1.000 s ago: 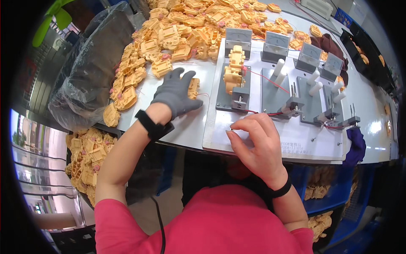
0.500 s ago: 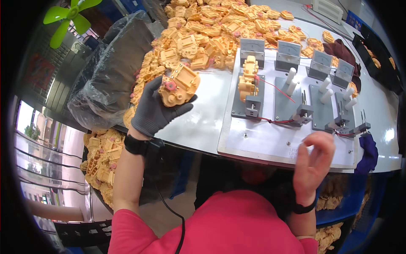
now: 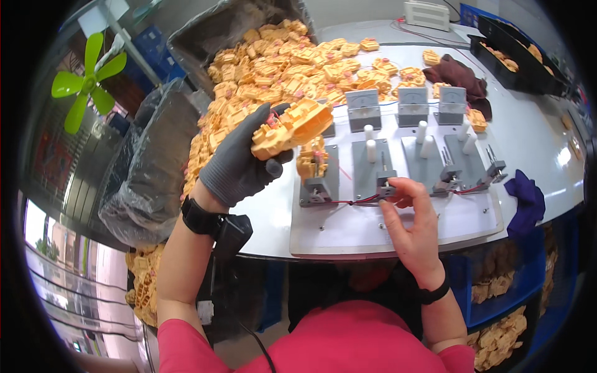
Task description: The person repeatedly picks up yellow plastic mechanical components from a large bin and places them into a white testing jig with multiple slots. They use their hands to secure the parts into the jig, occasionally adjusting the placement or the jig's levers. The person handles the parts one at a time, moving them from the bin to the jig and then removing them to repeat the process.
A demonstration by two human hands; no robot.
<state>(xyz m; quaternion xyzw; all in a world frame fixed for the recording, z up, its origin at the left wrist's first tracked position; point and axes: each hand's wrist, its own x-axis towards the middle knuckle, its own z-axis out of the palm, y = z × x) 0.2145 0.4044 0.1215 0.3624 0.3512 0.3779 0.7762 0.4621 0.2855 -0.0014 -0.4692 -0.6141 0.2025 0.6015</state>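
My left hand [image 3: 239, 158], in a dark grey glove, grips a yellow plastic housing [image 3: 295, 127] with a small pink-red piece on it. It is tilted and held above the left end of the white board [image 3: 348, 233]. Bare and wearing a black wristband, my right hand [image 3: 413, 224] has thumb and forefinger pinched on the small grey block [image 3: 386, 180] at the near end of the second grey fixture plate [image 3: 367, 165]. On the leftmost fixture another yellow housing [image 3: 311, 158] stands mounted, partly covered by the held one.
Yellow housings [image 3: 280, 68] are heaped behind and to the left. Dial meters [image 3: 363, 109] stand behind the fixtures, with white pegs [image 3: 426, 146] on the plates. A purple cloth [image 3: 525, 202] lies at right, a brown cloth [image 3: 457, 78] farther back. Black trays [image 3: 516, 59] sit far right.
The view has shifted. My left hand has carried the housing rightward toward the leftmost fixture and tilted it. My right hand has moved from the board's front edge to the second fixture's block.
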